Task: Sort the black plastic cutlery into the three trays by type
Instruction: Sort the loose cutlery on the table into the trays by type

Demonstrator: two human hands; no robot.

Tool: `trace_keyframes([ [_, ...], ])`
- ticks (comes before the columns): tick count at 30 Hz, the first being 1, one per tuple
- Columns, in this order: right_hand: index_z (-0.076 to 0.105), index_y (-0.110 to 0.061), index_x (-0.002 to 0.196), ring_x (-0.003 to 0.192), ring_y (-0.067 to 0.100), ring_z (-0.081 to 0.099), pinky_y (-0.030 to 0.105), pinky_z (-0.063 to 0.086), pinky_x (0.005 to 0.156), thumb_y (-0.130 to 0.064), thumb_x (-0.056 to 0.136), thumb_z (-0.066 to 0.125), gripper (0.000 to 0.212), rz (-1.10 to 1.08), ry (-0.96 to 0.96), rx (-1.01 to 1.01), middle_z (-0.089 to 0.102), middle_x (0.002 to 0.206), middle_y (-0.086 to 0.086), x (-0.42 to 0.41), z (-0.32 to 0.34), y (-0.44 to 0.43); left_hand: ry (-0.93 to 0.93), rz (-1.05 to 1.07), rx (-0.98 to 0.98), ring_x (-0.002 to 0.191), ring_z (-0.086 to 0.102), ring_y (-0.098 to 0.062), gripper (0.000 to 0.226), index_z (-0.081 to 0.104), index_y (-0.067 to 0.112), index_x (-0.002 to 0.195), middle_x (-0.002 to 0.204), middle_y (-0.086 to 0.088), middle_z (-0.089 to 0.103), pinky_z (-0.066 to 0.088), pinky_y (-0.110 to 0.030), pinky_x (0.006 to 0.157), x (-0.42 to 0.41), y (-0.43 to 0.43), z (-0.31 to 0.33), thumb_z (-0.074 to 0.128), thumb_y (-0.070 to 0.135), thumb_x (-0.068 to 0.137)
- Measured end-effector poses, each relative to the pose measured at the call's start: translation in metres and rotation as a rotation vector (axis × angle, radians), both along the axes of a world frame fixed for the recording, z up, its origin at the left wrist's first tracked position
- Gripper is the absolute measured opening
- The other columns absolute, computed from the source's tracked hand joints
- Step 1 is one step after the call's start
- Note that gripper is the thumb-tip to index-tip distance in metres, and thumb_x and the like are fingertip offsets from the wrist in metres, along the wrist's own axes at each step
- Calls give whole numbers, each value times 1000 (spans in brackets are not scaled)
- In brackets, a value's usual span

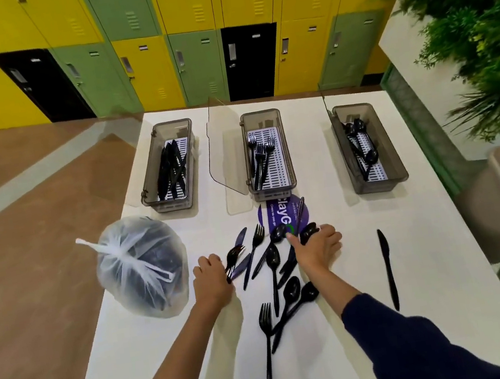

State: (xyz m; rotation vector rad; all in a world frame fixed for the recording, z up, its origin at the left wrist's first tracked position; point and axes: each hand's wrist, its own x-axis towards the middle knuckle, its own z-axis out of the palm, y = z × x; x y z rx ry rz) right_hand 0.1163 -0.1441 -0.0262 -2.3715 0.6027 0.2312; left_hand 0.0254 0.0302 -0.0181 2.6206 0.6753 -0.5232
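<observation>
Spoon (309,231) handle (mostly) inside the right grip (318,249)

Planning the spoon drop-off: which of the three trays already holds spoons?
The right tray, nearest the plants; the left tray holds knives, the middle tray forks.

White table (433,258). Well beyond both grips, along the far edge, three grey trays: knife tray (149,172), fork tray (260,116), spoon tray (399,165), with clear lids (227,160) beside them. Between the left hand (210,277) gripping a fork (234,255) and the right hand (317,247) gripping a spoon (309,232), a loose pile of cutlery (271,263). Just beyond the right grip, a purple sticker (278,214). Left of the left grip, a tied plastic bag (143,268); well right of the right grip, a lone knife (388,265).
</observation>
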Motion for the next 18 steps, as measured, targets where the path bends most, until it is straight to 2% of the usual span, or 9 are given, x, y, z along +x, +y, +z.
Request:
trace_keyframes([
  [4, 35, 1, 125, 119, 35, 41, 38, 35, 100, -29, 76, 78, 72, 53, 52, -48, 37, 134, 20, 2, 4, 6, -24, 78, 44, 117, 43, -35, 34, 39, 1, 120, 127, -17, 41, 41, -39, 88, -5, -7, 0, 52, 6, 90],
  [10, 38, 6, 126, 122, 38, 47, 43, 41, 100, -7, 83, 71, 56, 36, 67, 38, 49, 131, 25, 4, 3, -7, 56, 138, 120, 125, 43, -29, 30, 37, 1, 125, 131, -15, 43, 43, -36, 97, -11, -9, -8, 44, 10, 97],
  [14, 44, 6, 125, 120, 37, 51, 42, 43, 100, -10, 85, 69, 50, 111, 117, 16, 53, 128, 22, 10, 3, -17, 117, 161, 82, 129, 38, -31, 39, 33, -1, 131, 136, -17, 38, 40, -37, 101, -9, -10, -9, 47, 15, 98],
  [18, 59, 1, 117, 117, 33, 52, 38, 44, 99, -12, 89, 63, 31, 191, 188, -69, 59, 122, 19, 16, 2, -18, 117, 105, 91, 127, 38, -30, 36, 33, -1, 131, 133, -15, 37, 34, -30, 103, -7, -11, -13, 41, 8, 97],
])
